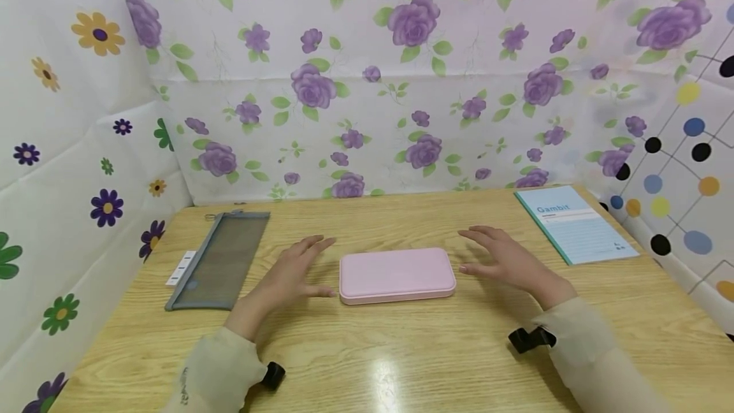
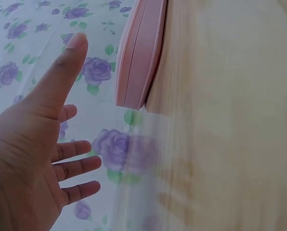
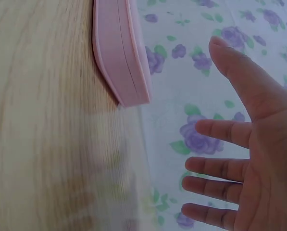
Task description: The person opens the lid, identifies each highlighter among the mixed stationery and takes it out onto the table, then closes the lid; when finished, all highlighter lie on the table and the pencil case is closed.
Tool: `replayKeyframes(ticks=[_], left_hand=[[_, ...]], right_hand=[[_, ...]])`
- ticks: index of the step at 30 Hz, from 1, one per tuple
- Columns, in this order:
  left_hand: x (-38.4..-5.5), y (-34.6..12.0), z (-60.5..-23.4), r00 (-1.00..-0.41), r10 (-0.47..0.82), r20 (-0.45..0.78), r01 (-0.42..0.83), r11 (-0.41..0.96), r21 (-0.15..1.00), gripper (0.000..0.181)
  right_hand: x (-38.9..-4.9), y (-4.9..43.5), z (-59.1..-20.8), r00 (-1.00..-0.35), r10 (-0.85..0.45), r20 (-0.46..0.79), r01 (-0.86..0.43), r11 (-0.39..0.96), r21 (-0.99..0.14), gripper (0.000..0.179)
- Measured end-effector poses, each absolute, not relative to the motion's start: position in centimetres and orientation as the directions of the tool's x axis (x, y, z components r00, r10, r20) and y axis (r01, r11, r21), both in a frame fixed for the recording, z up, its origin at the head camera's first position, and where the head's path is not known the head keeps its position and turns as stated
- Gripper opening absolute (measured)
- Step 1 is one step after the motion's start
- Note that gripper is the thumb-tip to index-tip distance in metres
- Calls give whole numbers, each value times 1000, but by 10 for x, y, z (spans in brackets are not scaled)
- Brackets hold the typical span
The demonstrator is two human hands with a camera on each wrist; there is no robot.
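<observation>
Sleeves low by the camera | left hand (image 1: 289,273) and right hand (image 1: 504,260) flat, fingers spread, each grip wide and holding nothing | pink case (image 1: 397,275) lies between them on counter (image 1: 401,349), probably ready to grab.

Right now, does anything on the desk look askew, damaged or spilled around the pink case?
Nothing stands out. The pink case lies flat and shut, square to the table edge, between the open left hand and right hand. The grey mesh pouch and blue notebook lie flat, merely angled. No spills or damage.
</observation>
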State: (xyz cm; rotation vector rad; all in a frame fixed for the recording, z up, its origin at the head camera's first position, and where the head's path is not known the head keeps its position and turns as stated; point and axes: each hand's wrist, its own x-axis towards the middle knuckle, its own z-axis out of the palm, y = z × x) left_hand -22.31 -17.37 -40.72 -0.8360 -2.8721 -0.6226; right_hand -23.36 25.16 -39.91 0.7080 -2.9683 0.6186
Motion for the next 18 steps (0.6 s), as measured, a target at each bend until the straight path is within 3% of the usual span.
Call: replayKeyframes(ticks=[11, 18], left_hand=[[-227, -155, -406, -830, 540, 140, 546, 733, 406, 102], [-229, -146, -410, -818, 562, 127, 558, 717, 418, 103]], right_hand=[[-234, 223, -397, -864, -491, 111, -490, 768, -413, 78], [-236, 205, -400, -830, -544, 121, -545, 749, -377, 77]])
